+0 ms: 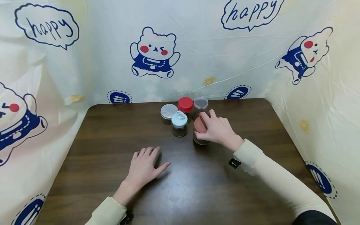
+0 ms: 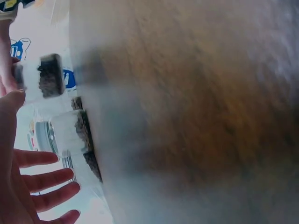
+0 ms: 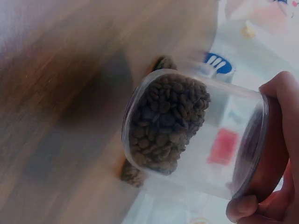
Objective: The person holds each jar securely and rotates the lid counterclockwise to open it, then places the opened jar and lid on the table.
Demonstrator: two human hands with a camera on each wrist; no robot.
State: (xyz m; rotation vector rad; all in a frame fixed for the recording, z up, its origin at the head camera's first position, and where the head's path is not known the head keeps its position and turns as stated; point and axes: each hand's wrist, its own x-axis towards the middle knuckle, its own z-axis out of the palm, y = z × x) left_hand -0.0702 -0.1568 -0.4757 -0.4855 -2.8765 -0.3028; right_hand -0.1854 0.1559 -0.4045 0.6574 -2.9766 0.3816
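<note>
A clear jar (image 3: 168, 121) with a reddish-brown lid (image 1: 200, 125) is partly filled with small brown pellets. My right hand (image 1: 220, 128) grips it from above, thumb and fingers round the lid. In the left wrist view the jar's base is raised slightly off the tabletop. My left hand (image 1: 143, 167) hovers low over the table to the left and nearer to me, fingers spread, holding nothing. Just left of the gripped jar stands a jar with a pale blue, looped lid (image 1: 179, 119).
Behind stand jars with a silver lid (image 1: 168, 110), a red lid (image 1: 185, 104) and a translucent grey lid (image 1: 201, 103), near the far edge of the brown wooden table (image 1: 180, 187). A printed cloth (image 1: 197, 56) hangs around the back and sides.
</note>
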